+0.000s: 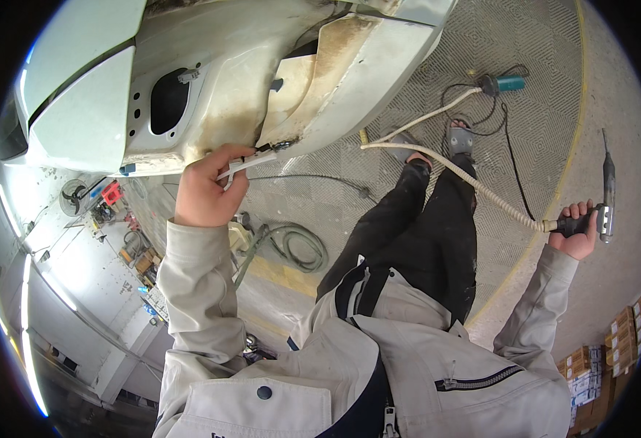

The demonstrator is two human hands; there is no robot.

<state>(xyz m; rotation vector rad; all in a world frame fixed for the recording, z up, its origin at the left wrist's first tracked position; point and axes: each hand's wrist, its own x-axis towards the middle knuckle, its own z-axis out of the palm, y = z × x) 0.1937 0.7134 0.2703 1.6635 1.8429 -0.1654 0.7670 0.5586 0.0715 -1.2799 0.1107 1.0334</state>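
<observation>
Working at the edge of the pale car panel [379, 73], upper middle of the frame. Left hand [215, 186] pinches a slim white strip [251, 165], its end close to a blackened, rough patch [285, 144] on the panel's lip; whether they touch, cannot tell. Right hand [577, 232], far right, grips the black handle of a barrelled tool [609, 179], likely a hot-air welder, slim tip pointing up, well apart from the car. Judged step: checking or readying the damaged edge, heat not applied there. Next move probably calls for bringing the tip across to the patch, hose slack, strip steady. Panel grimy, brown-stained. Cream ribbed hose [474, 179] runs to a teal-bodied unit [510, 82] on ridged flooring [539, 44]. Green hose [298, 244] coiled mid-frame; fan [74, 196] at left; cartons [620, 339] lower right.
</observation>
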